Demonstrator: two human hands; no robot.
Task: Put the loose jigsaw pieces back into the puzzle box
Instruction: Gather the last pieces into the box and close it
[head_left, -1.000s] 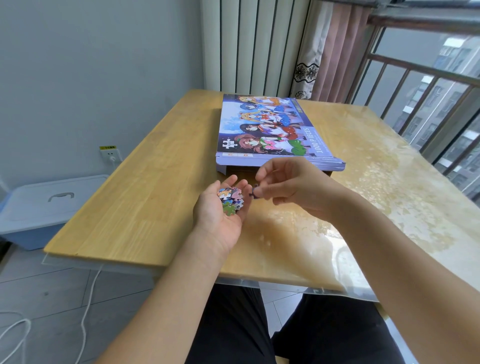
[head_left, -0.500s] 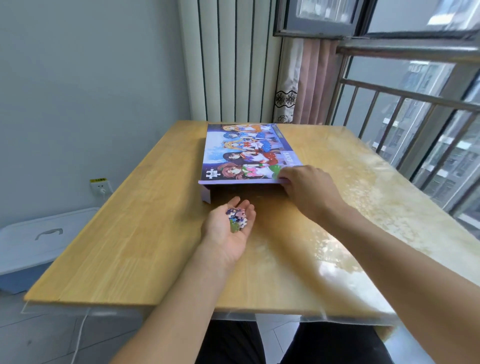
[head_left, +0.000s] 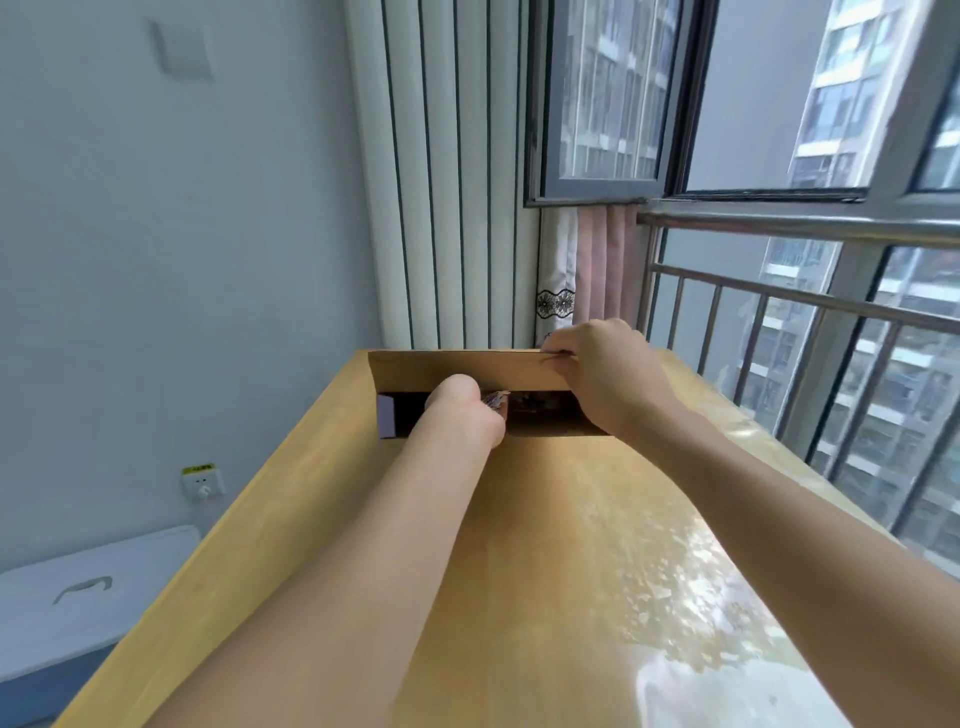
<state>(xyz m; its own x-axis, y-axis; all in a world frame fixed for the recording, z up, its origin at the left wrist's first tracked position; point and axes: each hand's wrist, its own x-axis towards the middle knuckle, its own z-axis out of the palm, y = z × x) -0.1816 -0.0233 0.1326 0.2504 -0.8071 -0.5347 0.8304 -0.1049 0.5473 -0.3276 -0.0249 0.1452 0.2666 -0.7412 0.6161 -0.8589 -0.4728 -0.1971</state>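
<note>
Brown cardboard, the underside of the lid, is tilted up with its near edge raised, and the right hand grips that edge at its right end, fingers curled over the top and the thumb side below. Under the lifted lid lies the dark opening of the box, with a purple side wall showing at its left end. The left hand reaches into this opening, just left of the right hand's grip and below the raised edge; it is turned so that its back and wrist face the camera. A few coloured pieces show at its fingertips, between the two hands, but whether the fingers are clasping them or lying slack cannot be told. More pieces lie dimly inside the box, under the right hand's grip. The box sits at the far end of the wooden table, beyond both forearms. Right of the grip stands a metal railing; behind it hangs a pink curtain.
</note>
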